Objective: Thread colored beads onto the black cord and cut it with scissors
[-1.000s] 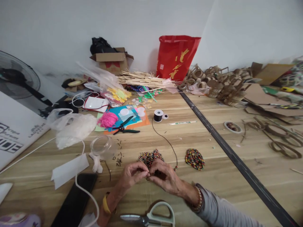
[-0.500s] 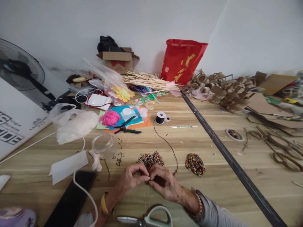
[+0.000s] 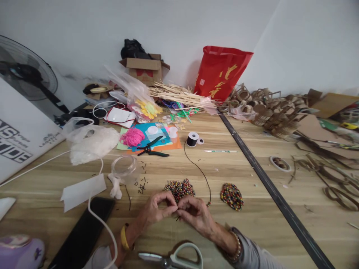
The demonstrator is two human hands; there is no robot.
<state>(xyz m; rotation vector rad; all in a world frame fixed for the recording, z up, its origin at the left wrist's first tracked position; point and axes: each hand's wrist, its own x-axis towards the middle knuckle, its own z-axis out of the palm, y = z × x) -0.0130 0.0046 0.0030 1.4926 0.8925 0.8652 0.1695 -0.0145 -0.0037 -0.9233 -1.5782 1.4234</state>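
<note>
My left hand point(image 3: 159, 207) and my right hand point(image 3: 196, 216) meet fingertip to fingertip, both closed in a pinch. A short dark cord end pokes out below my right fingertips; whatever lies between the left fingers is too small to make out. From a black cord spool point(image 3: 192, 139), a thin black cord point(image 3: 199, 169) runs down to a few beads beside my right hand. Just behind the fingers lies a pile of multicoloured beads point(image 3: 180, 188), partly covered by them. A coil of strung beads point(image 3: 232, 196) rests to the right. Scissors point(image 3: 179, 257) lie near my body.
Pliers point(image 3: 151, 148) lie on coloured sheets beside pink yarn point(image 3: 132, 137). Left are clear tape point(image 3: 123, 164), short dark cord pieces point(image 3: 142, 183), a black phone-like slab point(image 3: 84, 231) and a white cable point(image 3: 102, 220). A dark strip point(image 3: 263, 175) crosses the table. Wicker pieces point(image 3: 269, 108) stand back right.
The view has shifted slightly, so the background sits a little further right. My hands stay pinched together in nearly the same place, and the dark cord end below them shows more clearly.
</note>
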